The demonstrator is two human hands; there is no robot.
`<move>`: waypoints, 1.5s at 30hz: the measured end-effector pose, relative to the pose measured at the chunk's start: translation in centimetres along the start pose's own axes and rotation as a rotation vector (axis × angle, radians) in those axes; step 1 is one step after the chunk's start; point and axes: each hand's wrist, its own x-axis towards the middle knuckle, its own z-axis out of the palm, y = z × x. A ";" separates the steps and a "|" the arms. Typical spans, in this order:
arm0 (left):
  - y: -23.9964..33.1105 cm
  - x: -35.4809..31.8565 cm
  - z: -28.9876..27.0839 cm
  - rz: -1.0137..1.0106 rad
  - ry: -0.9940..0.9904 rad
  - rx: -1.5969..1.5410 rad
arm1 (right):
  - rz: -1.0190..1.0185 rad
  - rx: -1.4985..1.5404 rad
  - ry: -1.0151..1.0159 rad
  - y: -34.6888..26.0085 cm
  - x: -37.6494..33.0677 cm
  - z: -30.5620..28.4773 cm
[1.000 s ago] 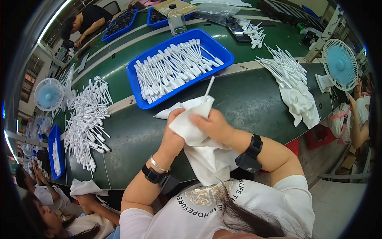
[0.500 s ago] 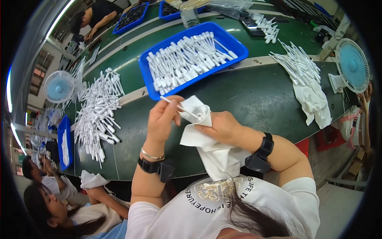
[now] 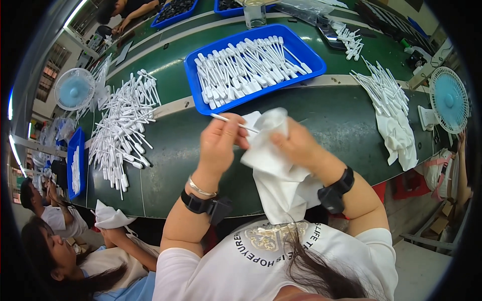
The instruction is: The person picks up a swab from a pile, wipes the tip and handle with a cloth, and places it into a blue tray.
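My left hand (image 3: 219, 144) pinches a thin white plastic stick (image 3: 232, 122) by its shaft, the stick lying across toward the cloth. My right hand (image 3: 297, 145) grips a white cloth (image 3: 273, 165) that is bunched around the stick's right end and hangs down toward my chest. Both hands are raised above the near edge of the green belt (image 3: 346, 120). Just beyond them sits a blue tray (image 3: 311, 57) full of the same white sticks.
A heap of white sticks (image 3: 123, 125) lies on the belt to my left, another pile with a cloth (image 3: 394, 108) to my right. Small blue fans (image 3: 74, 91) (image 3: 448, 99) stand at both sides. Other people sit at lower left, and one works at the far side.
My left hand has drawn the stick out leftward from the cloth, and the view has swung so the blue tray lies straight ahead.
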 end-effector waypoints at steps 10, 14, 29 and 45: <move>0.1 -1.4 0.5 0.090 -0.167 -0.016 | -0.078 0.105 -0.341 -0.9 -0.5 -0.3; 0.6 -0.4 -0.4 0.154 0.024 -0.232 | 0.048 0.266 -0.346 -0.9 -0.8 -1.0; 0.4 1.1 1.3 0.090 0.049 -0.208 | -0.030 0.101 0.015 -0.9 -0.8 -1.4; -2.3 25.1 9.4 -0.298 -0.053 0.273 | 0.068 -0.326 -0.192 1.2 0.5 -1.4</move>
